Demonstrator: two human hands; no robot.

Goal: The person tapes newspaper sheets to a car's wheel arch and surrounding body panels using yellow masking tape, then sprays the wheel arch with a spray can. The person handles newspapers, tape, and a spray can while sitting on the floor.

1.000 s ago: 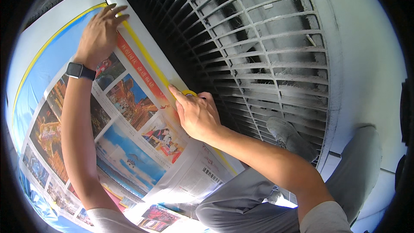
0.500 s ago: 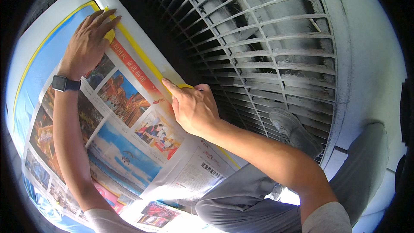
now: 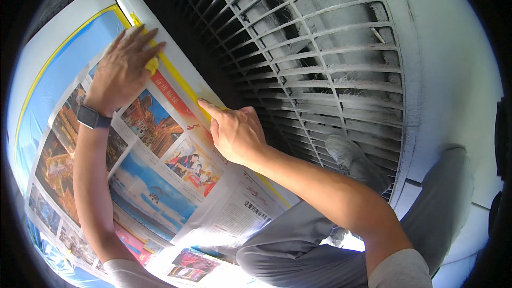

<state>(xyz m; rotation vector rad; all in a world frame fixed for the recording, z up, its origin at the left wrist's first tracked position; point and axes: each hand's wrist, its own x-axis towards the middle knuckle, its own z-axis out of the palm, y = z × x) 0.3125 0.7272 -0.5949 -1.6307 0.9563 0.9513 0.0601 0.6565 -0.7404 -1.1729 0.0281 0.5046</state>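
1. My left hand [image 3: 125, 69] lies flat, palm down, fingers spread and pointing up and to the right, on the top edge of the newspaper [image 3: 154, 181]. Its fingertips reach the yellow tape [image 3: 178, 82] that runs along that edge. The grip is wide and holds nothing; it only presses.
2. My left forearm comes up from the lower edge, nearly straight, with a dark watch [image 3: 93, 117] on the wrist.
3. My right hand [image 3: 234, 133] sits lower along the same tape line. The index finger is stretched out, its tip on the tape; the other fingers are curled loosely under. This grip is narrow; I cannot tell whether anything is pinched beneath the palm.
4. My right forearm crosses from the lower right, over my grey trouser leg [image 3: 298, 245].
5. The newspaper is spread over a blue panel [image 3: 58, 74] edged with more yellow tape. The tape strip holds the paper's upper edge to the pale rim just beside a big white grille [image 3: 320, 64].
6. My grey shoe [image 3: 354, 162] shows below the grille.
7. Against half a second ago: my left hand has slid a little further up along the tape, and the watch has gone up with it.
8. My right hand has kept its place and pose, index finger still on the tape.
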